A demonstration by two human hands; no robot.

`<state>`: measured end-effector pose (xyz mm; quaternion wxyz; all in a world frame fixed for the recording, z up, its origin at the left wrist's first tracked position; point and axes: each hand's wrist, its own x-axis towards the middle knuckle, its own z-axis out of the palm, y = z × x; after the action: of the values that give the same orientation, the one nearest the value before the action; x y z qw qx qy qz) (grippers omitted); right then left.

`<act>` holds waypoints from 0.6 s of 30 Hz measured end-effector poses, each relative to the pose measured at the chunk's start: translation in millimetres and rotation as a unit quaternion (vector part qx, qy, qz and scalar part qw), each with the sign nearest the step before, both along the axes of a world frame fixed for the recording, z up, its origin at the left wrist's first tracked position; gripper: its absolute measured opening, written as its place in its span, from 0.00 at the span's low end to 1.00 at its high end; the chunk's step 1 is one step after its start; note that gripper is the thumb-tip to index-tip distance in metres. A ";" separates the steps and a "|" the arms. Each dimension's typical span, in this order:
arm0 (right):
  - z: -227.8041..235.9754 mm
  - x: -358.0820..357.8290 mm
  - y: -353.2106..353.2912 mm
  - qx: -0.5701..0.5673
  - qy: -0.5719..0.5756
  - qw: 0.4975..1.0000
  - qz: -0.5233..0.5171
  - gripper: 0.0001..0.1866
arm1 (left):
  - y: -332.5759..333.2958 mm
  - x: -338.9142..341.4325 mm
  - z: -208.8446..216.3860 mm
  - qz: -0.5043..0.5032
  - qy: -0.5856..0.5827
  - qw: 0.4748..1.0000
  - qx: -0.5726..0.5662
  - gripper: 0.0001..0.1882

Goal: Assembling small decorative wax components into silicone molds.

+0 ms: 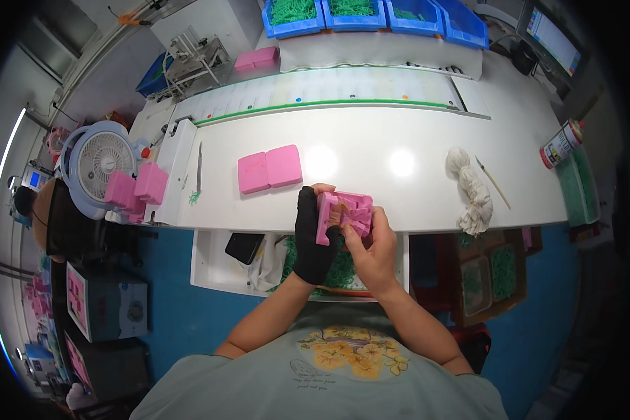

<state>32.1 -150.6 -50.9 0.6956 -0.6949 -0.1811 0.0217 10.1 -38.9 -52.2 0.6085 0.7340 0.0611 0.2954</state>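
Over the table's front edge I hold a pink mold block [357, 208] with a hollowed, uneven face turned up. My left hand [313, 241], in a black glove with bare fingertips, is wrapped round its left side, the thumb lying on the face. My bare right hand [375, 255] grips the right side, its thumb pressed near the cavity. A small brownish detail shows in the hollow; what it is I cannot make out. Just beyond my hands, a pair of pink blocks [269, 169] lies side by side on the white tabletop.
Beneath my hands an open drawer [206, 269] holds green scraps, a black phone [244, 247] and a white cloth. To the right lie a bundled cloth [465, 189], a thin brush [493, 182] and a spray can [561, 143]. A fan [103, 164] stands left; blue bins [294, 15] line the back.
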 end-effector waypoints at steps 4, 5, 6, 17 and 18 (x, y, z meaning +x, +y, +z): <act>-0.9 1.6 3.3 0.127 0.103 0.985 0.049 0.12 | 1.3 -0.5 6.0 0.004 -0.024 0.998 0.061 0.18; -1.2 2.0 3.2 0.159 0.113 0.979 0.056 0.12 | 0.6 -1.1 6.5 0.004 -0.024 0.998 0.061 0.18; -2.1 2.7 2.0 0.159 0.113 0.979 0.056 0.12 | -0.5 -2.0 6.7 -0.001 -0.016 0.999 0.042 0.19; -0.5 12.9 -9.1 0.116 0.115 0.982 0.092 0.12 | 13.0 2.7 0.1 -0.111 0.020 0.991 -0.075 0.22; -0.8 12.4 -8.8 0.116 0.115 0.982 0.091 0.12 | 13.9 2.2 3.8 -0.107 0.046 0.990 -0.081 0.24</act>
<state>44.5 -159.4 -51.6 0.7825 -0.5832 -0.1640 0.1436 12.2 -25.0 -48.4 0.6907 0.6974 0.0338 0.1881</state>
